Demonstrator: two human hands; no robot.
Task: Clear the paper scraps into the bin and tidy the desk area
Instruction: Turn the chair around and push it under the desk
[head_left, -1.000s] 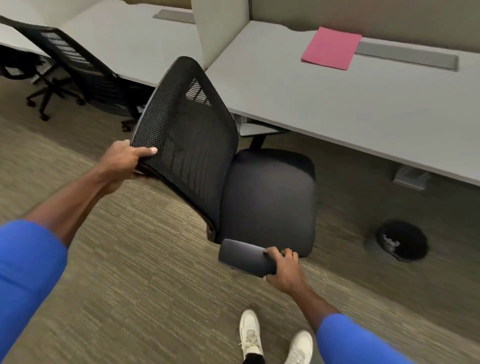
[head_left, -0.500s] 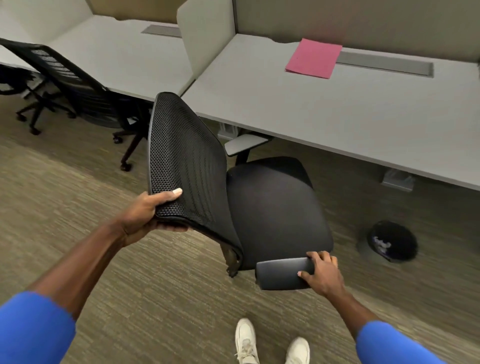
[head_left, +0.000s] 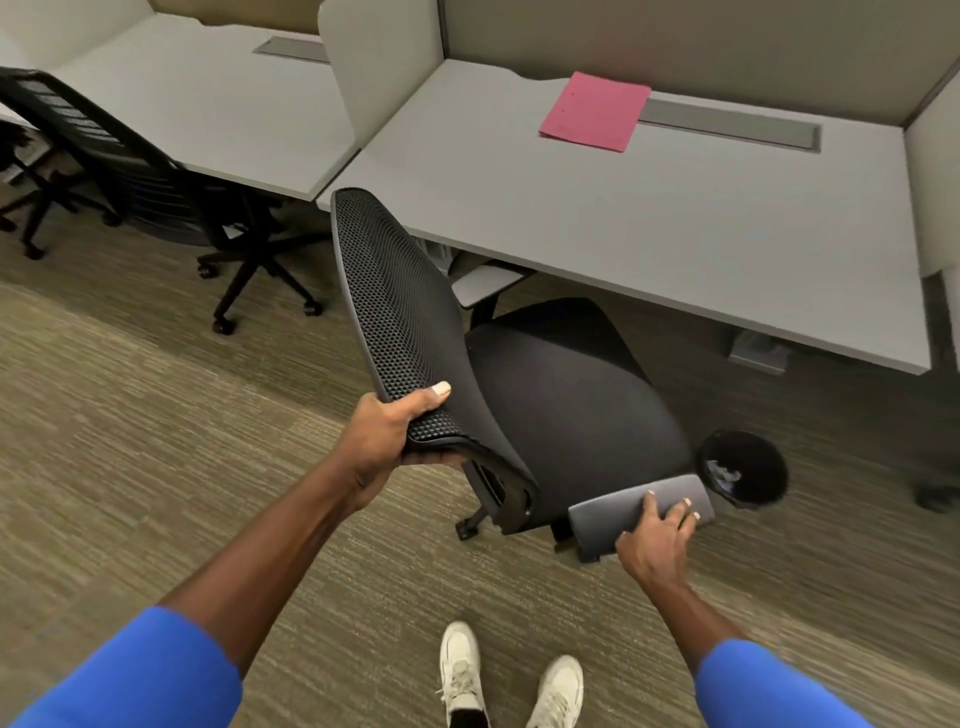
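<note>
A black office chair (head_left: 566, 400) with a mesh backrest stands partly under the grey desk (head_left: 623, 218). My left hand (head_left: 395, 436) grips the top edge of the backrest, thumb on the mesh. My right hand (head_left: 657, 540) rests on the chair's grey armrest (head_left: 623, 506), fingers spread over it. A round black bin (head_left: 748, 473) with pale paper scraps inside sits on the carpet just right of the chair. A pink folder (head_left: 595, 111) lies on the desk near the back.
A second black mesh chair (head_left: 135, 171) stands at the neighbouring desk (head_left: 208, 109) on the left. Grey dividers (head_left: 384, 73) separate the desks. A desk leg foot (head_left: 758, 353) sits under the desk at right. My white shoes (head_left: 509, 680) are on the carpet below.
The chair has swung round and rolled toward the desk, its seat now partly beneath it. Both hands moved with it, and the bin now lies close beside the armrest.
</note>
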